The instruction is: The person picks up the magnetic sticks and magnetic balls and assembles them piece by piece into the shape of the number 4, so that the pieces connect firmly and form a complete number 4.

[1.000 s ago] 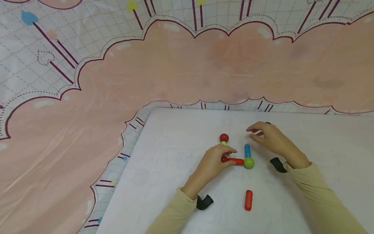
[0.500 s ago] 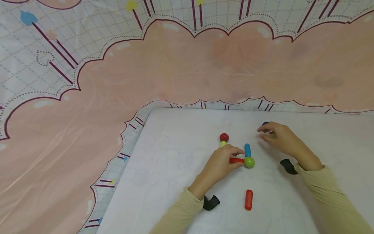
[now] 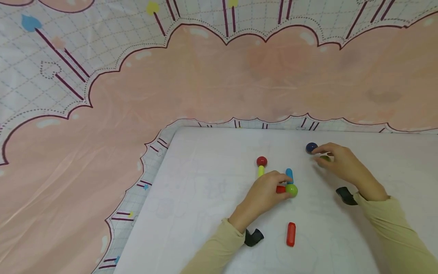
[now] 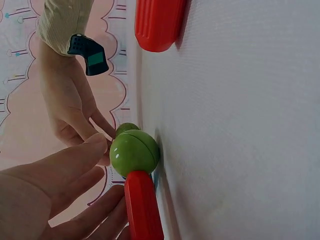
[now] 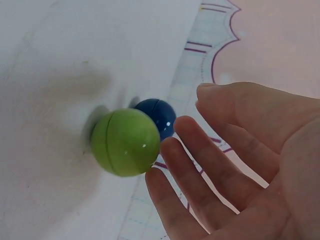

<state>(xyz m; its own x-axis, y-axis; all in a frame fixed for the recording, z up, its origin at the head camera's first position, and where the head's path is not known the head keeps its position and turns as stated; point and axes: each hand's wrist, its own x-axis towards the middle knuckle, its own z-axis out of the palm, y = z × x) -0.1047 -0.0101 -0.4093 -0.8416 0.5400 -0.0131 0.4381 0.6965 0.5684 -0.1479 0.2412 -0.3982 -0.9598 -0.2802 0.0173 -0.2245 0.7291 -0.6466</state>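
Note:
In the head view my left hand (image 3: 265, 192) is beside a green ball (image 3: 291, 190) that joins a red rod (image 3: 281, 189) and a blue rod (image 3: 289, 175). The left wrist view shows its thumb and fingers spread near that ball (image 4: 134, 154), not gripping it; whether they touch it I cannot tell. My right hand (image 3: 342, 163) is farther back. Its fingers (image 5: 200, 192) are extended beside a second green ball (image 5: 127, 142), with a dark blue ball (image 5: 159, 117) just behind. The tip of one finger seems to meet the green ball.
A red ball (image 3: 261, 161) with a yellow-green rod (image 3: 261, 171) lies behind my left hand, which partly hides the rod. Nearer the front is a loose red rod (image 3: 291, 234). The white tabletop (image 3: 191, 190) ends at a patterned cloth.
My left hand has slid right along the red rod to the green ball. The right hand has moved right, exposing the dark blue ball and part of the second green ball.

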